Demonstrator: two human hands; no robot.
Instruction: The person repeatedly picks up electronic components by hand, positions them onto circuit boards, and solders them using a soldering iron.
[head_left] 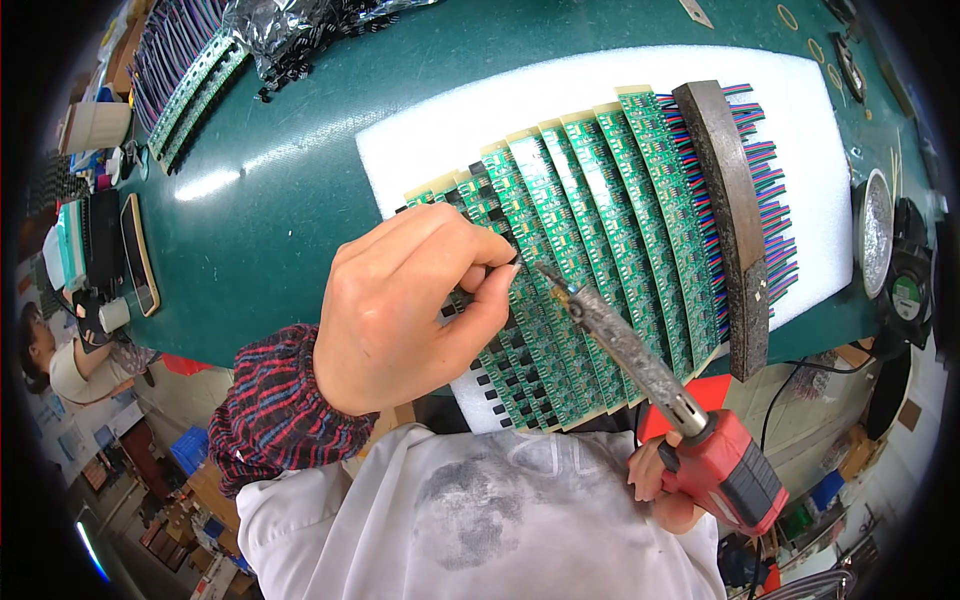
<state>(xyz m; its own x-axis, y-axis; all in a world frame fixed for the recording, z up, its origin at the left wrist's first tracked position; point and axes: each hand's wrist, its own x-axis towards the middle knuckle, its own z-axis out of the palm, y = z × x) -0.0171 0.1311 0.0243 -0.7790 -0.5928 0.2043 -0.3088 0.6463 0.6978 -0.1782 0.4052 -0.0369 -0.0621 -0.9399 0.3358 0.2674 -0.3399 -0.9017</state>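
Note:
Rows of green circuit boards (622,180) lie side by side, overlapping, on a white foam sheet (430,135). My left hand (405,300) is over the left rows, thumb and forefinger pinched on a small black component (514,258) at a board's edge. Similar black parts line the leftmost rows. In my right hand (655,482) is a red soldering gun (738,472), its long barrel slanting up and left. The gun's tip is just right of my left fingertips, close above the boards; contact cannot be made out. My palm hides part of the left rows.
A heavy metal bar (722,190) lies across the coloured wires (775,205) at the boards' right. More wired boards (200,95) and a plastic bag (300,30) are at the far left. A phone (140,255), a metal dish (874,235) and a black fan (908,290) stand at the sides.

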